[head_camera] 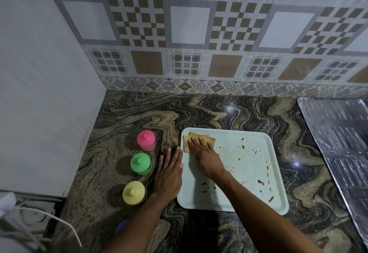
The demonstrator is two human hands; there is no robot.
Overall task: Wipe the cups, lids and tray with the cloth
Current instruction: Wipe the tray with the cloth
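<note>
A pale blue tray [278, 173] lies on the marbled counter, spotted with brown sauce stains. My right hand [205, 155] presses flat on a folded tan cloth [201, 136] at the tray's far left corner. My left hand [169, 173] rests flat, fingers together, on the counter against the tray's left edge. Left of it stand three lidded cups in a column: pink [146, 140], green [140, 163], yellow [133, 192].
The tiled wall runs along the back of the counter [229, 113] and a plain white wall closes the left side. A foil-covered sheet [338, 133] lies at the right. A white appliance with a cord [39, 216] sits at the lower left.
</note>
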